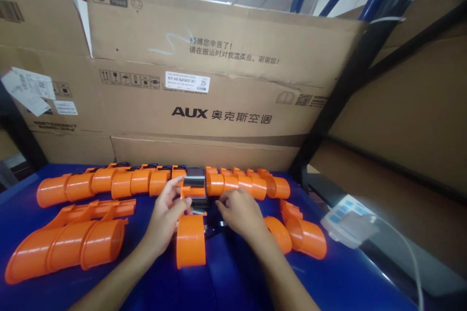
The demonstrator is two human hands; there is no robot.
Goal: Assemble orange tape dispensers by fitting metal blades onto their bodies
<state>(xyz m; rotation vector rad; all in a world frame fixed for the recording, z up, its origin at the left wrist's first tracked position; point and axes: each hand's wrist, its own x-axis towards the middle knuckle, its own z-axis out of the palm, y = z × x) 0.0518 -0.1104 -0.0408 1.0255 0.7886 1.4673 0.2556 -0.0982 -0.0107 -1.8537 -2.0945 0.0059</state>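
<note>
In the middle of the blue surface, my left hand [170, 214] has its thumb and fingers closed on an orange plastic tape dispenser [191, 242]. Its wide round body faces me, and a black part with a silvery toothed edge [194, 181] shows at its far end. Just to the right, my right hand [239, 211] is closed with its fingers curled down. Beside those fingertips lies a small black piece with a shiny metal bit [221, 224]; what the fingers pinch, if anything, is hidden.
Orange dispensers stand in a back row [122, 183]. A nested group [67, 245] lies at left, and others [306, 238] at right, partly behind my right arm. A big cardboard box [146, 112] closes off the back. A white device with a cable [348, 218] sits beyond the right edge.
</note>
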